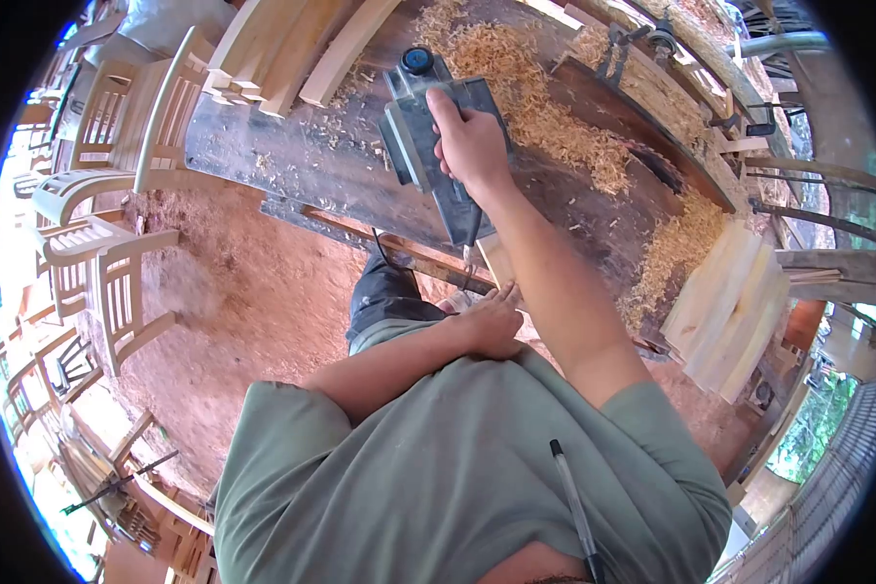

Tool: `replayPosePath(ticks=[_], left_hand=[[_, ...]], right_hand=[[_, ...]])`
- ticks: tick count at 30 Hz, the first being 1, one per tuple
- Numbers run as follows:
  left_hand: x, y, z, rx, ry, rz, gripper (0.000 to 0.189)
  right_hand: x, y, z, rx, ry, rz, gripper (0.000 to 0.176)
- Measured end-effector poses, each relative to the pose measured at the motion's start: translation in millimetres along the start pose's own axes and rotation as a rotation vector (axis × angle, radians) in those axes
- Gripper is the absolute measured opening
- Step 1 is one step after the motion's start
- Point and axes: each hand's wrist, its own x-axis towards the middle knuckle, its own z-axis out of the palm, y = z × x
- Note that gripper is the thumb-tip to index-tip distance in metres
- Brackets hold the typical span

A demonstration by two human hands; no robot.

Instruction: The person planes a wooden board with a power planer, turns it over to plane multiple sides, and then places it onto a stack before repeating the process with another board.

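Observation:
My right hand point(472, 146) is wrapped round the handle of a dark power planer point(462, 200) with a round black knob, which sits on the dark work table point(331, 161). The thumb lies along the top of the handle. Close to my body, my left hand point(493, 319) has its fingers over a pale board point(497, 261) at the table's near edge. Its fingertips show, but the underside of the grip is hidden. My right forearm covers part of this board.
Curved pale wood pieces point(350, 49) lie at the table's far left. Shavings point(526, 97) cover much of its top. Stacked boards point(730, 307) are at the right. Wooden chairs point(117, 282) stand on the reddish floor at the left. A clamp point(623, 49) is at the far edge.

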Motion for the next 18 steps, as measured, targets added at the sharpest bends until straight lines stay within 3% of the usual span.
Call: replayPosePath(ticks=[3,7,9,11,13,15,16,18], left_hand=[[3,-6,4,0.038,0.009,0.005,0.060],[-5,-13,-2,0.055,0.152,0.095,0.055],[-29,-12,-31,-0.414,0.134,-0.125,0.057],[-58,-33,-27,-0.505,0.219,-0.149,0.044],[-86,-60,-26,-0.607,0.220,-0.375,0.037],[-106,-70,-36,-0.462,0.262,-0.608,0.040],[-110,-90,-17,-0.467,0.409,-0.598,0.042],[-99,-94,-12,-0.519,0.520,-0.701,0.040]], right_hand=[[26,-6,17,-0.028,0.054,-0.150,0.067],[36,-23,16,0.101,-0.083,-0.066,0.058],[21,-17,4,0.154,-0.095,-0.054,0.057],[-2,-9,-19,0.221,-0.116,-0.013,0.056],[-33,-2,-56,0.161,-0.094,0.024,0.055],[-63,1,-92,0.017,-0.033,0.045,0.055],[-75,3,-108,-0.046,0.006,0.051,0.055],[-92,12,-138,-0.148,0.108,0.076,0.052]])
